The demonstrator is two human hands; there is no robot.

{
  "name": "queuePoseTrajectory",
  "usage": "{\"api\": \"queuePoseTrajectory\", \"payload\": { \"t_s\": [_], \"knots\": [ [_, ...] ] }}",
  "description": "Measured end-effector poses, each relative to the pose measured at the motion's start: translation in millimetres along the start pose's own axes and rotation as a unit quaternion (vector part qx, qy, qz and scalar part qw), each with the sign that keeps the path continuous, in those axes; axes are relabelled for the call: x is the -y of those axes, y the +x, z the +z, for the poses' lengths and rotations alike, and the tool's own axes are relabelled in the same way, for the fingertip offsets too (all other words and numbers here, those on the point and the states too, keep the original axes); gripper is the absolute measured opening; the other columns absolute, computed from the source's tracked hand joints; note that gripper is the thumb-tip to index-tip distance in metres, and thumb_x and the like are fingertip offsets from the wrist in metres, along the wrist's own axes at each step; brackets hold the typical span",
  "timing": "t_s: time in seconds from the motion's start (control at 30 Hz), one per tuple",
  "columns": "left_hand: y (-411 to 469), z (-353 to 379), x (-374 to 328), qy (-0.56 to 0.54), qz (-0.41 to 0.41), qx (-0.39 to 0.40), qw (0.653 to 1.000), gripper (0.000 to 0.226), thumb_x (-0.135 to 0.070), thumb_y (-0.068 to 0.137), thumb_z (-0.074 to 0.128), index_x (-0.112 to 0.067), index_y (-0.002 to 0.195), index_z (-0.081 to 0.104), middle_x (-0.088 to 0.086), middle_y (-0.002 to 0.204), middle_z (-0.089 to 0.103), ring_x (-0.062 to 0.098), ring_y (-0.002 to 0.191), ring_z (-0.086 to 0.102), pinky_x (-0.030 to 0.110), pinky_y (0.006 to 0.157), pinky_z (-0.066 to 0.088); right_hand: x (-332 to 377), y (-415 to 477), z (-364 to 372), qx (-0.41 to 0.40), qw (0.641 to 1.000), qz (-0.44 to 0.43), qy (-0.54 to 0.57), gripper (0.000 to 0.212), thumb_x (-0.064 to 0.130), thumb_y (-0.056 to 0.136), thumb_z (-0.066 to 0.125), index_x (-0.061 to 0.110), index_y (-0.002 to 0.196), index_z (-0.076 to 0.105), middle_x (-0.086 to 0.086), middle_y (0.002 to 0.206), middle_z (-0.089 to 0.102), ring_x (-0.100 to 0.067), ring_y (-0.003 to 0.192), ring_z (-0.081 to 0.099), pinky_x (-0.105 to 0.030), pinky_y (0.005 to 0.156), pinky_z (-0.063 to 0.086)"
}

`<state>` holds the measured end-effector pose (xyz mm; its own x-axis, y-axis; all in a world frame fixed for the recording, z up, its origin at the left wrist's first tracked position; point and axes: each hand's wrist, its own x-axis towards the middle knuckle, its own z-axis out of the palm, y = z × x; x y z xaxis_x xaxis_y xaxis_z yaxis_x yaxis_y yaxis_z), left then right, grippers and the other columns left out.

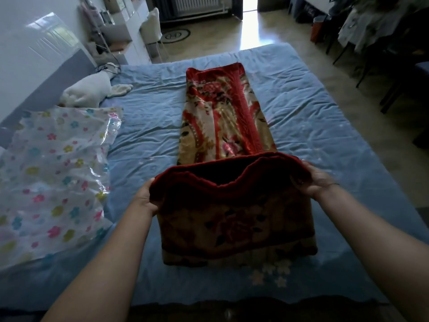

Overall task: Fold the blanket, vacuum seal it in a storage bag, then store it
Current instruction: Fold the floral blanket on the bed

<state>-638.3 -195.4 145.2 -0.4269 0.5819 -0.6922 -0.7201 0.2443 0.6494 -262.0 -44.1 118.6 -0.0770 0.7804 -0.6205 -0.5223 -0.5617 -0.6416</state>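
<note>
A red and tan flowered blanket (222, 117) lies as a long narrow strip down the middle of the blue bed (313, 126). Its near end is lifted off the sheet and hangs in front of me, red edge on top. My left hand (145, 196) grips the left corner of that raised edge. My right hand (313, 180) grips the right corner. A clear plastic storage bag (53, 177) printed with coloured flowers lies flat on the bed to the left, apart from the blanket.
A white plush toy (88, 91) lies near the grey headboard (46, 80) at the far left. White shelves (130, 26) stand beyond the bed. Dark chairs and a table (383, 43) stand on the floor to the right.
</note>
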Motion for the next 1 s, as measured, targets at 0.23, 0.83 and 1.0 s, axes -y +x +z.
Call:
{"api": "queuePoseTrajectory", "payload": {
  "t_s": [0.23, 0.83, 1.0],
  "knots": [
    [78.2, 23.0, 0.1, 0.093, -0.005, 0.006, 0.996, 0.048, -0.041, 0.1, 0.044, -0.01, 0.137, 0.045, 0.004, 0.132, 0.05, 0.02, 0.127, 0.051, 0.034, 0.103, 0.04, -10.2, 65.5, 25.8, -0.043, 0.995, 0.004, -0.086, 0.047, 0.037, 0.1, 0.039, 0.015, 0.142, 0.034, -0.001, 0.128, 0.047, -0.016, 0.128, 0.046, -0.039, 0.112, 0.031],
    [137.1, -109.4, 140.0, 0.466, -0.085, -0.038, 0.88, 0.035, -0.027, 0.086, 0.073, -0.002, 0.109, 0.066, 0.016, 0.103, 0.069, 0.03, 0.102, 0.065, 0.039, 0.091, 0.052, -128.0, 70.4, -103.0, -0.108, 0.848, 0.105, -0.509, 0.044, 0.026, 0.081, 0.073, 0.002, 0.115, 0.058, -0.016, 0.109, 0.061, -0.032, 0.101, 0.057, -0.04, 0.085, 0.047],
    [141.3, -112.2, 130.9, 0.352, 0.103, -0.207, 0.907, 0.029, -0.028, 0.086, 0.073, -0.007, 0.104, 0.066, 0.01, 0.096, 0.069, 0.026, 0.09, 0.065, 0.036, 0.082, 0.052, -114.5, 73.8, -91.3, -0.154, 0.91, -0.05, -0.382, 0.031, 0.01, 0.081, 0.071, 0.001, 0.11, 0.062, -0.017, 0.095, 0.065, -0.02, 0.072, 0.06, -0.027, 0.06, 0.054]
  ]
}}
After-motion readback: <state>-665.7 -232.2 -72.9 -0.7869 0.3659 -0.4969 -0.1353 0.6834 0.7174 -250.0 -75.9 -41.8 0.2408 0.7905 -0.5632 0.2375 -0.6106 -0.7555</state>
